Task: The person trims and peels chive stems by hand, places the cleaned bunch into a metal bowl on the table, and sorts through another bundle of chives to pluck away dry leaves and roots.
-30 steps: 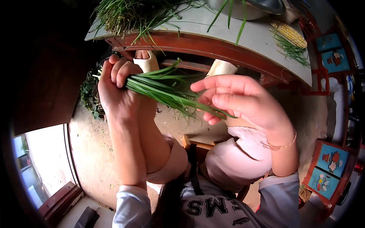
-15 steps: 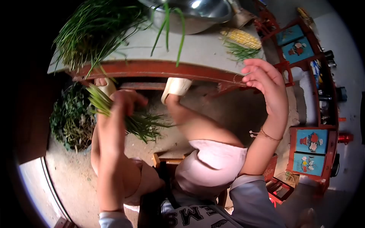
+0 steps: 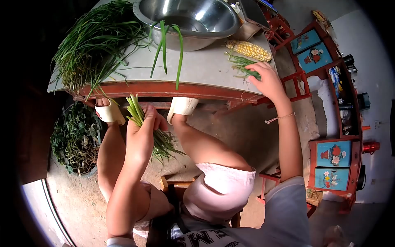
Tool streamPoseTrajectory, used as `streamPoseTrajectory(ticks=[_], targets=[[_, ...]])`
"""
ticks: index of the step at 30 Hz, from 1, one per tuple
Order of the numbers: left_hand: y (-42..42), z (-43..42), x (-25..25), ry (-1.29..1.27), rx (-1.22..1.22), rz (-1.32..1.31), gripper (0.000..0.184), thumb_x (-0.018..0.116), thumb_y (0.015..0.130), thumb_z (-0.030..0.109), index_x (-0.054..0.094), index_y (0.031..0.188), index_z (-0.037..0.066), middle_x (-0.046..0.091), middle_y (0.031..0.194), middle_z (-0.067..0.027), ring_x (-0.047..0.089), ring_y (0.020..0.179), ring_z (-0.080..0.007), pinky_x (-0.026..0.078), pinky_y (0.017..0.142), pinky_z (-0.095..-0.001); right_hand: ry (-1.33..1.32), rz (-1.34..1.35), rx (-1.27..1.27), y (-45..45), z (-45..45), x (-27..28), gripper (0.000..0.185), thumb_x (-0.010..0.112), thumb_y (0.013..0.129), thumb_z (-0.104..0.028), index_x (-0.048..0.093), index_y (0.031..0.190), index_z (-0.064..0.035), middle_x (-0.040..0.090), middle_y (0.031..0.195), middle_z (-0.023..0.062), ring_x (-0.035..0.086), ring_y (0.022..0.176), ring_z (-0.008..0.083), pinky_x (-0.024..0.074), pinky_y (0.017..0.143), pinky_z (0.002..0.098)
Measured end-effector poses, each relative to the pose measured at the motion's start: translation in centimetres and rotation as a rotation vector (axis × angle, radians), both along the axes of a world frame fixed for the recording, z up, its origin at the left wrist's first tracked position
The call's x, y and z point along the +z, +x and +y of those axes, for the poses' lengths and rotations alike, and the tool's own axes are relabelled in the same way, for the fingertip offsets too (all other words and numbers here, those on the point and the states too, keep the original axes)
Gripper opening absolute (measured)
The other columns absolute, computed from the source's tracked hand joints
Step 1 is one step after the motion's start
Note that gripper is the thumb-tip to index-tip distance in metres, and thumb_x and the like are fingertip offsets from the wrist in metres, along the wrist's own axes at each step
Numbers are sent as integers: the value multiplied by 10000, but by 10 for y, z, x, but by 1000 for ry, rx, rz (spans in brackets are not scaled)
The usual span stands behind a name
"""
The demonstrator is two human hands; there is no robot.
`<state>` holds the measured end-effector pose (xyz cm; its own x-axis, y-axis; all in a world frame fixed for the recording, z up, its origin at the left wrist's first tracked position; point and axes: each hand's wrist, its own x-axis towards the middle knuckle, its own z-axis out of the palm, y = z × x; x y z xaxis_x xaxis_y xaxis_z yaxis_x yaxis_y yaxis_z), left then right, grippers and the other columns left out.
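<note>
My left hand [image 3: 146, 121] is closed round a bunch of green stalks [image 3: 162, 142], whose pale ends poke out at the upper left while the leaves hang to the lower right. My right hand [image 3: 263, 78] reaches over the table's right part, its fingertips at a small pile of thin green scraps [image 3: 242, 65]. Whether the fingers pinch any of it cannot be made out. Just behind that pile lies a corn cob [image 3: 249, 50]. A large heap of long green leaves [image 3: 98, 41] covers the table's left end.
A steel bowl [image 3: 187, 20] stands at the back of the table [image 3: 197, 74], with a few long leaves [image 3: 166, 45] over its front rim. Below left is a basin of leafy plants [image 3: 78, 140]. My feet are under the table. Painted cabinets [image 3: 333, 164] stand at the right.
My right hand has left the tips of the bunch and moved right and up to the scraps on the table. My left hand still holds the bunch, now lower and more upright. The view has shifted.
</note>
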<state>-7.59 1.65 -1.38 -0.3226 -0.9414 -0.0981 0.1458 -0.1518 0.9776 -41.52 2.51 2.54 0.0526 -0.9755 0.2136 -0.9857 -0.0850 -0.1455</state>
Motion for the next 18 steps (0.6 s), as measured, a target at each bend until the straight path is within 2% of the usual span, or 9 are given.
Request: streamPoseTrajectory(ticks=[3,7,10,12,13,15,16,18], targets=[[0,0,-1,-8,-18,-4,365,366,895,217,392,575,43,422,544,-17,417,558,-94,336,548,-233,-46,62,56,-1,-2,-1,173,561,710,-66,522,870,-16,534,858,98,497,886,253,391,774,328],[1,-1,1,-15,-13,12,361,372,894,204,378,571,43,412,547,-18,418,549,-100,338,536,-238,-108,182,110,-1,-7,2,142,528,744,-74,489,865,-10,533,866,125,500,874,279,387,774,345],[2,-2,1,1,14,57,361,367,896,210,374,574,46,404,550,-15,419,551,-100,335,532,-236,-120,221,-10,-4,-11,11,165,496,776,-101,473,914,-13,543,893,136,498,855,304,389,771,369],[4,-3,1,-6,8,81,359,365,897,212,375,579,47,403,552,-14,416,551,-100,333,530,-238,-81,124,-239,-2,-14,21,168,408,841,-115,437,962,-1,522,879,193,506,857,332,391,754,361],[7,-3,1,-13,0,99,356,363,898,214,376,583,48,401,554,-13,413,550,-100,332,527,-240,-80,123,-235,-6,-16,21,168,408,841,-115,437,962,-1,522,879,193,506,857,332,391,754,361],[9,-3,2,-16,2,110,355,363,898,219,376,585,50,402,554,-13,410,549,-99,329,525,-241,-347,35,-93,-15,-21,24,187,369,868,-127,450,964,11,511,848,177,516,815,286,398,735,323],[10,-4,2,-19,1,123,355,362,898,223,376,588,52,402,554,-12,406,548,-99,326,523,-241,-349,38,-89,-16,-20,29,187,369,868,-127,450,964,11,511,848,177,516,815,286,398,735,323],[12,-4,2,-2,20,138,356,364,897,227,375,586,54,398,552,-11,402,545,-97,323,521,-239,-265,-79,-129,-17,-18,43,202,361,874,-132,464,963,18,488,809,145,498,773,223,393,738,291]])
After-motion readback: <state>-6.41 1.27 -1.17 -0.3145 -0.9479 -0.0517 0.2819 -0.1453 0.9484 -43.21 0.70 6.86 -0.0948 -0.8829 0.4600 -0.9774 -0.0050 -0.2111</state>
